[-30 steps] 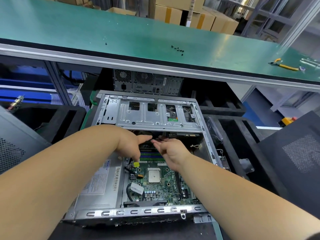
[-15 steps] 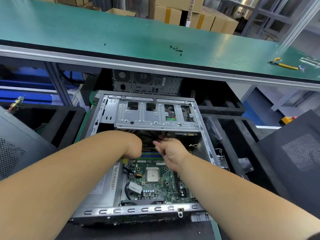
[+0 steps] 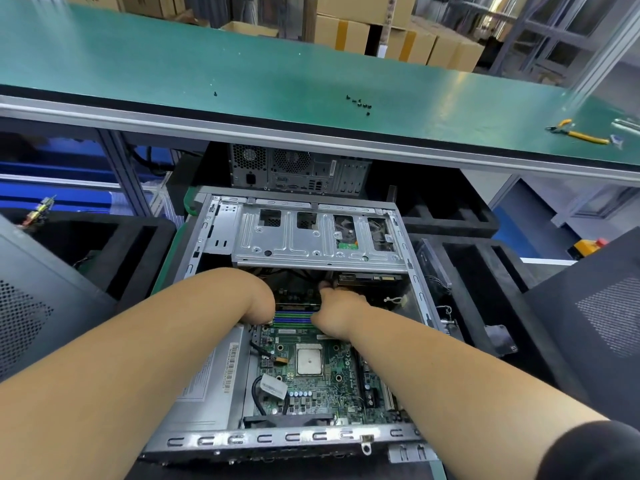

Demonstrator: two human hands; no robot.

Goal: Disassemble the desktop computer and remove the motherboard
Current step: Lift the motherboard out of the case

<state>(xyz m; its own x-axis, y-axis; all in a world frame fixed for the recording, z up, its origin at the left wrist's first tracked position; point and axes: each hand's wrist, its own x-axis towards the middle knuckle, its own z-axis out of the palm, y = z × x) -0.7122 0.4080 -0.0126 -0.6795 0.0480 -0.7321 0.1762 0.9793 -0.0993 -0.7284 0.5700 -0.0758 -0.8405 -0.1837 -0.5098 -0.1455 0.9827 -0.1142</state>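
The open desktop case [image 3: 394,434] lies on its side below the workbench. Inside it the green motherboard [image 3: 341,372] shows its bare silver processor [image 3: 309,358]. A silver drive cage [image 3: 304,242] spans the far half of the case. Both my hands reach in under that cage. My left hand [image 3: 258,301] curls down at the left end of the memory slots [image 3: 293,318]. My right hand [image 3: 339,311] is at their right end. A thin memory module [image 3: 298,304] stands between them, gripped at its two ends. My fingertips are hidden.
A silver power supply [image 3: 207,379] fills the case's left side. Several loose screws [image 3: 358,105] and yellow-handled pliers [image 3: 578,134] lie on the green workbench [image 3: 173,64]. Another computer tower [image 3: 298,171] stands under the bench. Black foam trays [image 3: 485,265] and dark case panels [image 3: 606,323] flank the case.
My hands were meeting fingertip to fingertip under the drive cage. They have drawn apart and lowered to the two ends of the memory slots.
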